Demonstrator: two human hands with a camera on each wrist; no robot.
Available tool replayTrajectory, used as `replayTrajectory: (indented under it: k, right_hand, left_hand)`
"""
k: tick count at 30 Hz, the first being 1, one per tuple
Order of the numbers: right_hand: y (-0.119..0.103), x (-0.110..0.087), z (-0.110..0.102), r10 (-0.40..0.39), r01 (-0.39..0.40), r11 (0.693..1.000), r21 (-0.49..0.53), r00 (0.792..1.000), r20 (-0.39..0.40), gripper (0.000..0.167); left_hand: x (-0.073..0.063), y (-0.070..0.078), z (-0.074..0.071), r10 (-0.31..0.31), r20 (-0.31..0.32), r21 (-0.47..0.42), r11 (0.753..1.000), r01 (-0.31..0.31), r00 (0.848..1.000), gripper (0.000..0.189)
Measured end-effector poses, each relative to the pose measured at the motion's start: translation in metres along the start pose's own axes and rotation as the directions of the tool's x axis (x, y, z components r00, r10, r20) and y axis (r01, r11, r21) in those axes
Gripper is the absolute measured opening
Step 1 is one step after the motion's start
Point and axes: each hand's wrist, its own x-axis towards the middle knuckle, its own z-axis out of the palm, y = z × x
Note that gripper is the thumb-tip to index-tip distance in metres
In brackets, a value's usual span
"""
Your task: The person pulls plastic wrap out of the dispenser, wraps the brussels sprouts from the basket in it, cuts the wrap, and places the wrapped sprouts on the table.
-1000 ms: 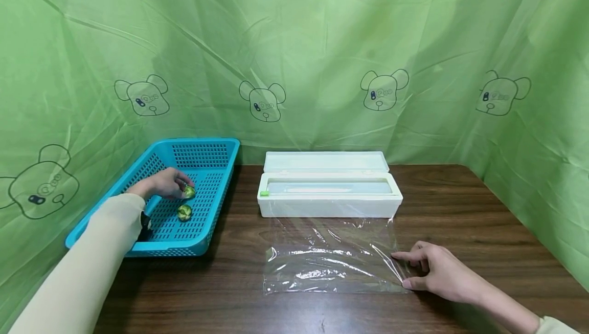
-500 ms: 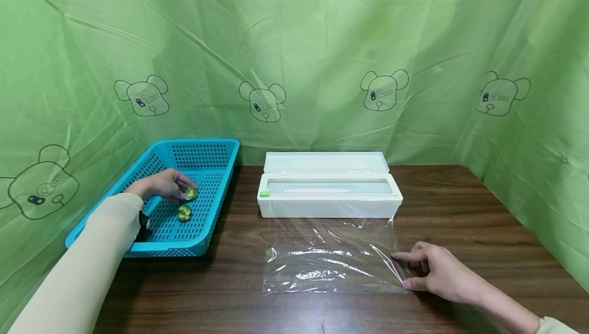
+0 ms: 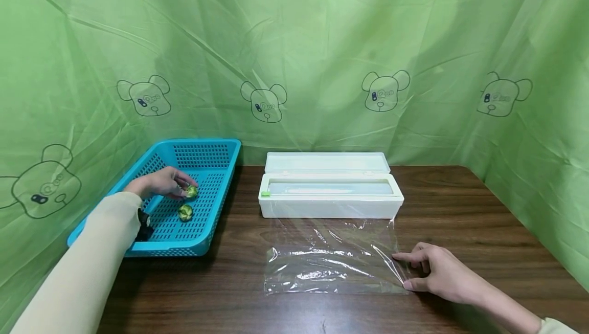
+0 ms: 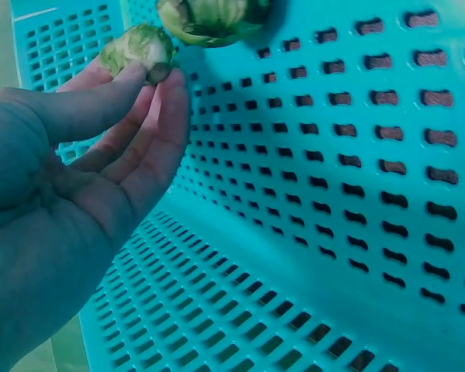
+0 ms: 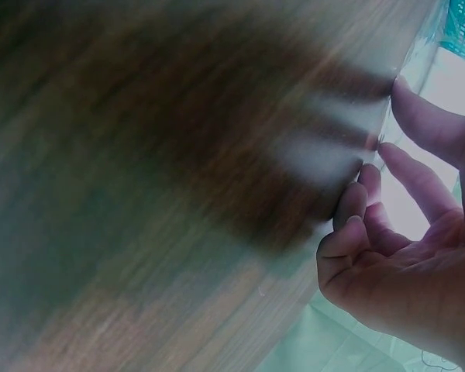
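Inside the blue plastic basket (image 3: 223, 191), my left hand (image 3: 166, 182) pinches a small green Brussels sprout (image 3: 191, 191) between thumb and fingers. Its pale cut stem shows by the thumb in the left wrist view. A second Brussels sprout (image 3: 185, 213) lies just nearer on the basket floor. On the right, my right hand (image 3: 444, 275) presses the near right corner of a clear sheet of plastic wrap (image 3: 322, 267). Thumb and index finger stand apart at the film's edge, and the other fingers curl beneath the hand. The film runs out from a white wrap dispenser (image 3: 331, 207).
The dispenser's lid (image 3: 326, 162) stands raised at the back, and a green slider (image 3: 265, 194) sits at its left end. All this rests on a dark wooden table (image 3: 460, 211). A green curtain (image 3: 322, 58) with bear outlines hangs behind and along both sides.
The Brussels sprout in my left hand has shifted very slightly to the right. My right hand keeps its place on the plastic wrap.
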Motion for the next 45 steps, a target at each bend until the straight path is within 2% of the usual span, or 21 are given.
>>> replayTrajectory:
  k: [10, 18, 27, 45]
  right_hand:
    - [0.002, -0.001, 0.001, -0.011, 0.012, 1.0, 0.008, 1.0, -0.01, 0.057]
    - [0.003, -0.002, 0.0, -0.01, 0.01, 1.0, 0.017, 1.0, -0.009, 0.057]
    - [0.004, -0.002, -0.001, -0.005, 0.005, 1.0, 0.019, 1.0, -0.005, 0.058]
    - [0.003, -0.002, 0.0, -0.016, 0.016, 1.0, 0.02, 1.0, -0.004, 0.057]
  left_hand:
    - [-0.009, 0.004, -0.006, 0.031, 0.035, -0.075, 0.997, -0.029, 0.999, 0.044]
    - [-0.012, 0.01, -0.01, 0.072, 0.063, -0.142, 0.988, -0.062, 0.995, 0.047]
    - [-0.017, 0.025, -0.015, 0.098, 0.039, -0.144, 0.985, -0.092, 0.994, 0.046]
    - [-0.035, 0.081, -0.011, 0.206, -0.012, -0.02, 0.978, -0.207, 0.978, 0.044]
